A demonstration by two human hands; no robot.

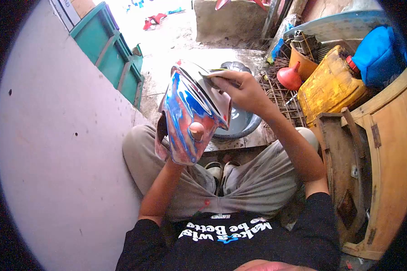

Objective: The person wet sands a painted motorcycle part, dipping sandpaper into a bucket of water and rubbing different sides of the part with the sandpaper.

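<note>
A motorcycle fairing panel (185,108), with patchy blue, red and white paint that looks sanded down, is held up above my lap. My left hand (196,130) grips it from behind and below; most of the hand is hidden, but a fingertip shows through a round hole in the panel. Across the upper right part of the panel, my right hand (243,88) is closed on a thin dark sheet with a yellowish edge, which looks like sandpaper (211,76). The sheet appears pressed against the pale surface. Behind the panel stands a dark basin (253,128) holding cloudy water.
On the right are a yellow jerrycan (330,86), a red funnel (290,77), a blue bag (380,56) and a wooden cabinet piece (386,171). A white wall (63,135) and green frame (106,54) border the left. Red parts (154,21) lie farther off.
</note>
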